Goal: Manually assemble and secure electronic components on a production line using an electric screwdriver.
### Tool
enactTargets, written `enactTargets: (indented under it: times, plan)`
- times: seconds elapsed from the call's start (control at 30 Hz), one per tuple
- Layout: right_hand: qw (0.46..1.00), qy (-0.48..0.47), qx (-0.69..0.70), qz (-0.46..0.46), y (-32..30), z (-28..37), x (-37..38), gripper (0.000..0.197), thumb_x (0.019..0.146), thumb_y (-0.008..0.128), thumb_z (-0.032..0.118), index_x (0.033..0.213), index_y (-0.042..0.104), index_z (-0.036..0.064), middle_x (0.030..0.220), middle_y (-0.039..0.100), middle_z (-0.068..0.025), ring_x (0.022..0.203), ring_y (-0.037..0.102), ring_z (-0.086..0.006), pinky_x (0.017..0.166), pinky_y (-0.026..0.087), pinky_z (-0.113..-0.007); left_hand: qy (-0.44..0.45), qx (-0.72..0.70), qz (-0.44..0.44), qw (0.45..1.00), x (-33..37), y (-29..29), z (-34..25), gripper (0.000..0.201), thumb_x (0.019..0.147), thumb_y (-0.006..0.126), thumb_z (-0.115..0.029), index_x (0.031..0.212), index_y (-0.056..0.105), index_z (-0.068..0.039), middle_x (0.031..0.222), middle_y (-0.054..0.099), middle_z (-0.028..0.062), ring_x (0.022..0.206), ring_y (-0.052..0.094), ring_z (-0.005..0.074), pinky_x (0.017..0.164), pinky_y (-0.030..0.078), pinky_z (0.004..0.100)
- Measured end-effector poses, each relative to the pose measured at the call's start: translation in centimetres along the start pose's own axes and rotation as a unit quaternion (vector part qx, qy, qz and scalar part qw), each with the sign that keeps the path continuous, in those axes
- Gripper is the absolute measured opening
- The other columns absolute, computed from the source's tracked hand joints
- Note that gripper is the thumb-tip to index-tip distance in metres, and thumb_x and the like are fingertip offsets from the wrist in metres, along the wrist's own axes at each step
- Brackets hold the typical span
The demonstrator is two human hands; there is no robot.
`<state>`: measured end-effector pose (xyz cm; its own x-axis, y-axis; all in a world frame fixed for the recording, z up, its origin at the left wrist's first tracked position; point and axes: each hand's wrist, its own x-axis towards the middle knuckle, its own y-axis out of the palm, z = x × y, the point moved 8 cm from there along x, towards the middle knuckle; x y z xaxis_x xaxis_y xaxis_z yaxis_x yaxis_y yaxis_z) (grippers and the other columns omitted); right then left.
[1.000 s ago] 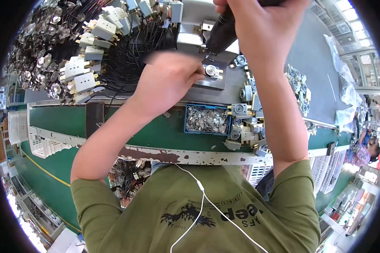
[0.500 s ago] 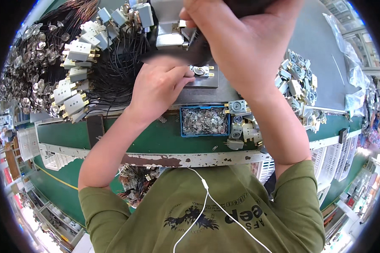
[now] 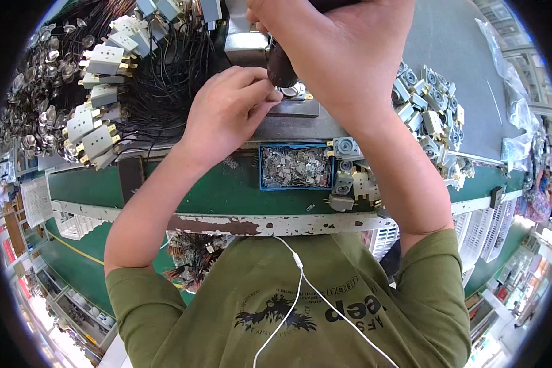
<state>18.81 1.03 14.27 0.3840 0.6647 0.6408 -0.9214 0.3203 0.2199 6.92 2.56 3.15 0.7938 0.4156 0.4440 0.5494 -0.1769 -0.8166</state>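
My left hand (image 3: 230,110) is closed in a pinch at the near left edge of a small round-topped part (image 3: 295,92) with brass tabs. That part sits on a grey metal block (image 3: 294,109) on the bench. From above, my right hand (image 3: 349,52) grips a dark, rounded tool (image 3: 281,67); its lower end comes down just over the part. The hand and forearm hide most of this tool, so its full shape cannot be made out. Behind my left fingers stands a shiny metal piece (image 3: 246,46).
A blue tray (image 3: 260,168) of small metal pieces lies near the bench's front edge. Grey-white sockets with brass tabs (image 3: 435,92) are heaped at right. At left are white connectors (image 3: 104,59), black wires (image 3: 165,92) and many round metal discs (image 3: 40,80).
The dark tool's end has come down toward the part, and my right hand has shifted left. My left fingers stay by the part. The whole view has shifted slightly.
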Motion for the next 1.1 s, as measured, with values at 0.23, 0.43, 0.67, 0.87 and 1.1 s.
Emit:
enactTargets:
  times: [0.23,0.43,0.67,0.87,1.1]
  plan:
    - [0.992,0.069,0.041,0.098,1.3,-2.0,1.1,0.061,0.086,0.076,-0.001,0.136,0.04,0.0028,0.101,0.066,-0.0076,0.086,0.067,-0.0131,0.074,0.057,-0.029,-0.131,-0.043,0.017,0.99,0.1,0.1,1.7,0.022,0.086,0.075,-0.015,0.105,0.065,-0.009,0.098,0.066,0.0078,0.094,0.067,0.0302,0.08,0.055,0.0436]
    - [0.998,0.025,0.032,0.045,1.9,-0.8,-0.8,0.063,0.087,0.074,-0.009,0.137,0.037,0.0015,0.096,0.066,-0.0088,0.08,0.067,-0.014,0.066,0.057,-0.026,-0.127,0.0,0.178,0.976,1.2,1.1,2.2,0.027,0.092,0.072,-0.029,0.107,0.064,-0.008,0.094,0.069,0.0109,0.094,0.068,0.0339,0.08,0.056,0.0452]
    - [0.993,-0.014,0.069,0.091,1.8,-1.6,0.7,0.062,0.087,0.073,-0.01,0.137,0.037,0.002,0.096,0.066,-0.0101,0.078,0.067,-0.0139,0.065,0.057,-0.027,-0.148,-0.015,0.217,0.965,1.5,1.1,2.2,0.028,0.092,0.073,-0.03,0.105,0.064,-0.007,0.094,0.069,0.0113,0.095,0.069,0.034,0.08,0.056,0.0469]
    - [0.991,-0.029,0.074,0.106,3.1,-0.6,-0.7,0.066,0.087,0.073,-0.011,0.139,0.034,0.0016,0.097,0.066,-0.011,0.079,0.068,-0.014,0.065,0.057,-0.028,-0.152,-0.018,0.198,0.968,1.2,1.3,2.6,0.027,0.092,0.073,-0.029,0.103,0.066,-0.007,0.093,0.07,0.0121,0.095,0.069,0.0338,0.081,0.057,0.0464]
    - [0.96,-0.071,0.263,0.063,0.8,0.0,1.3,0.041,0.087,0.079,-0.003,0.122,0.057,-0.0014,0.088,0.069,-0.007,0.072,0.068,-0.0129,0.059,0.055,-0.026,-0.051,0.036,0.125,0.99,1.2,0.6,0.9,0.033,0.089,0.076,-0.035,0.108,0.073,-0.008,0.097,0.069,0.0069,0.1,0.068,0.0291,0.085,0.056,0.0417]
